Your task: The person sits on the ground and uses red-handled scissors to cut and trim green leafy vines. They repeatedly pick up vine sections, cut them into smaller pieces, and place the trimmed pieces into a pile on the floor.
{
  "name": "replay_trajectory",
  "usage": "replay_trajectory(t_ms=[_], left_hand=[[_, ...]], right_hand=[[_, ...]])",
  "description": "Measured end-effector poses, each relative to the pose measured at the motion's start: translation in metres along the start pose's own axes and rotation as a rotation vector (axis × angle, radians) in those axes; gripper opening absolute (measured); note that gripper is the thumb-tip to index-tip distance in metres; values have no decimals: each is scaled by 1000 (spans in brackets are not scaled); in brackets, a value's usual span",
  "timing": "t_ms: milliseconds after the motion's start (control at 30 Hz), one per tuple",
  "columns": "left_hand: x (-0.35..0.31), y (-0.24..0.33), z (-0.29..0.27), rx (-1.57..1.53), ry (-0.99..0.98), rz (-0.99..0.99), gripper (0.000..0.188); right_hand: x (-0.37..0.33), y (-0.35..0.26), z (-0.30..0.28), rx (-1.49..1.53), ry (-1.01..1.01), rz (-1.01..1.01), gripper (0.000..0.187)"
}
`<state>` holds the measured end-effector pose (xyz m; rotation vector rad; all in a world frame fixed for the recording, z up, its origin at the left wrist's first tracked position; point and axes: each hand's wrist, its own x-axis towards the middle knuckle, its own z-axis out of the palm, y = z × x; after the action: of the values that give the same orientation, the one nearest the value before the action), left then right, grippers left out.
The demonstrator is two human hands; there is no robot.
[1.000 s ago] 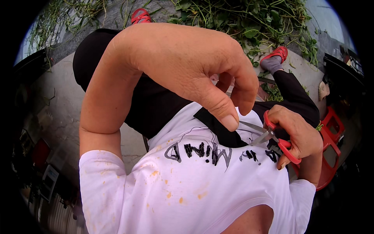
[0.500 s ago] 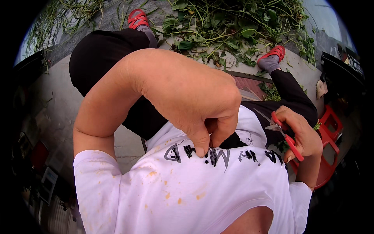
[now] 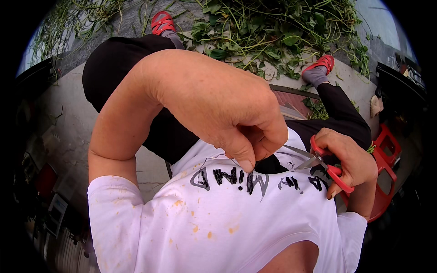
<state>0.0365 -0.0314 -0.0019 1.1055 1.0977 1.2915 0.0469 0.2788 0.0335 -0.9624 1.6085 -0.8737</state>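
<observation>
Closest, the left hand point(image 3: 214, 98) pinches over black letters point(image 3: 226, 179) on the worn, soft-looking shirt point(image 3: 259, 223) — holding anything, I can't tell. Beyond, the right hand point(image 3: 344, 152) grips scissors point(image 3: 318, 157) — stiff, probably best held by those red loops point(image 3: 335, 172).

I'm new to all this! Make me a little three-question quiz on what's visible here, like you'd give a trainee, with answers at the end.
1. Which hand holds the red-handled scissors?
2. True or false: the scissors are closed.
3. The leafy green vines lie:
A) across the shirt
B) near the red shoes
C) on the left sleeve

Key:
1. The right hand.
2. False; the blades stand apart.
3. B.
</observation>
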Motion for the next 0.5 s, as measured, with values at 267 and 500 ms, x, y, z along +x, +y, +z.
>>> replay_trajectory(t_ms=[267, 500], left_hand=[[-1, -4, 6, -10, 184, 41, 41], [10, -17, 18, -2, 33, 120, 27]], right_hand=[[-16, 9, 0, 38, 72, 82, 93], [-24, 15, 4, 47, 76, 113, 94]])
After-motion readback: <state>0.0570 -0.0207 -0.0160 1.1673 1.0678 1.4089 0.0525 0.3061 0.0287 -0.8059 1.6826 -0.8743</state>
